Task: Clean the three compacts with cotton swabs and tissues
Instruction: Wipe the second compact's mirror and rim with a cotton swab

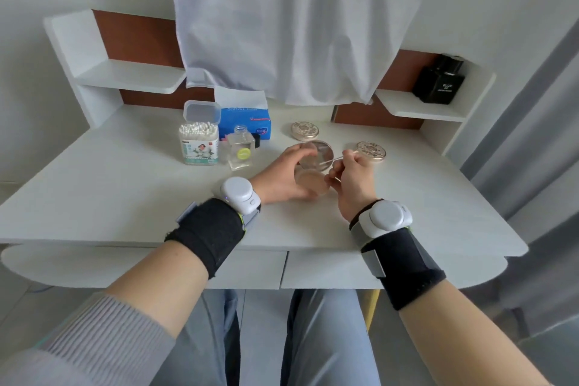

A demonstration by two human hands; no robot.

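Left hand (282, 180) grips open compact (313, 185), right hand (354, 180) pinches cotton swab (331, 161) against its mirror lid (318, 152); rear compact (305, 131) and right compact (371, 150) sit closed, likely uncleaned.

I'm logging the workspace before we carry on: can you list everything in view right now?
open compact: one, tan powder with a mirrored lid, desk centre, being held.
closed compacts: two, pale gold, behind and to the right of the open one.
swab box: one, clear, lid up, back left.
tissue pack: one, blue, behind the bottle.
glass bottle: one, clear, uncapped, beside the swab box.
black box: one, right shelf.
cloth: one, white, hanging at the back.
desk: one, white.
cotton swab: one, white, tip at the mirror.
left hand: grips the open compact.
right hand: pinches the cotton swab.
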